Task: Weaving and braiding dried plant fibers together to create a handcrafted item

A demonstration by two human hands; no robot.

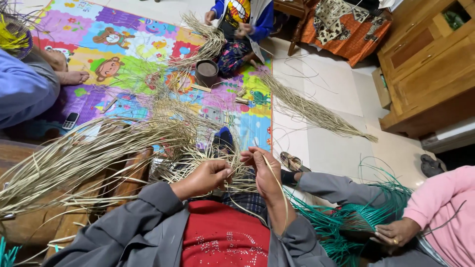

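My left hand [205,177] closes over pale straw strands [99,153], and its fingertips are buried in them. Their far ends, left of that hand, run off the edge. Behind my right hand [264,170], the woven piece [198,163] is mostly covered, its shape unclear.

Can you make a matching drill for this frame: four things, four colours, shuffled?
Things:
1. Strips by the pink-sleeved person
2. Cup on the mat
3. Cloth by the cabinet
4. Strips in the left hand and right hand: straw

Colours:
a. pale tan
b. orange
c. teal green
d. dark brown-grey

Pairs: 1-c, 2-d, 3-b, 4-a
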